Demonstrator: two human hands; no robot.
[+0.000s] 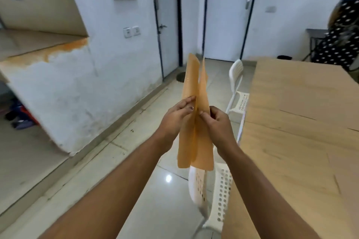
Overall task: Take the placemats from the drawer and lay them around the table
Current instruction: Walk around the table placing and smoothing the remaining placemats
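Observation:
Thin orange placemats [196,141] stand on edge in the air in front of me, seen nearly edge-on and fanned apart at the top. My left hand [177,116] grips the left sheet with its fingers on the face. My right hand [217,120] pinches the right sheet at its edge. The wooden table [301,122] lies to the right of my hands, its top bare. The drawer is out of view.
A white perforated plastic chair [219,196] stands just below my hands against the table's left edge, a second white chair [237,87] farther along. A white wall [81,87] runs on the left. A person in a dotted dress [340,31] stands at the far right.

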